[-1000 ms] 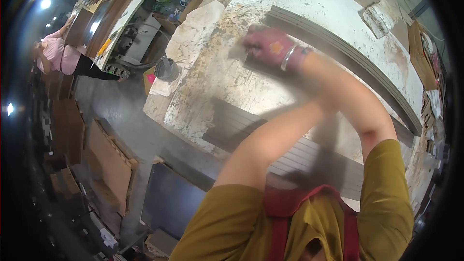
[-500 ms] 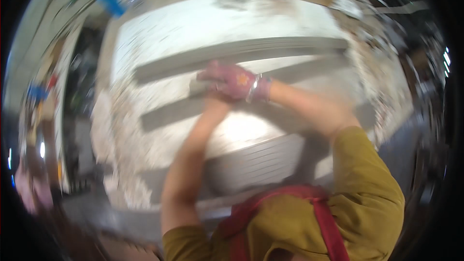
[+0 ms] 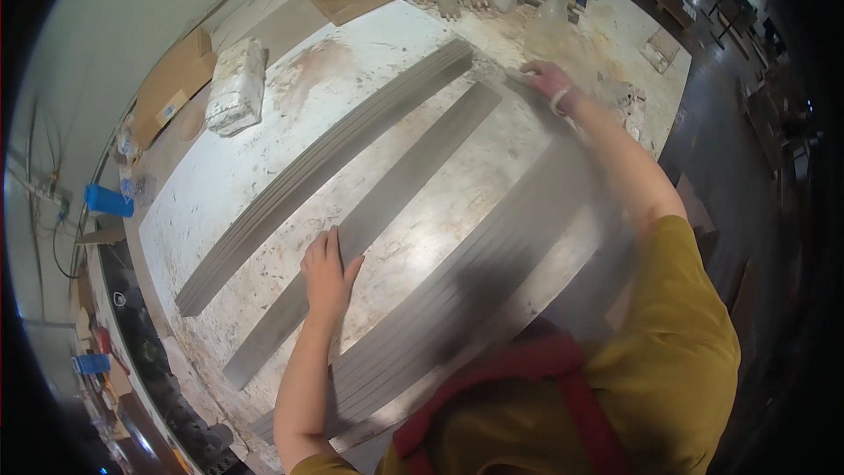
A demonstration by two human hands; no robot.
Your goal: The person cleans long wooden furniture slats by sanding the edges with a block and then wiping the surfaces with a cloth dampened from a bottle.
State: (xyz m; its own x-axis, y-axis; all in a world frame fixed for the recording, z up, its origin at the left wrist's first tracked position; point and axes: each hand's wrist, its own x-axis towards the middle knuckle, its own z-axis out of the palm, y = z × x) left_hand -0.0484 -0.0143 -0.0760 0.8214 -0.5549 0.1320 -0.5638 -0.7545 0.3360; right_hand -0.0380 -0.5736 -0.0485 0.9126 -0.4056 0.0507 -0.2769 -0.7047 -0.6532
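Grey slat, single, lies under the nearer left hand, laid loosely spread upon it, long axis running forward-right from that touch toward the gloved right hand past the far end, whose blurred grip cannot be told.

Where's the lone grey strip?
Head view, left of centre: the lone grey strip lies under the left hand, between the far strip stack and nearer grouped strips.
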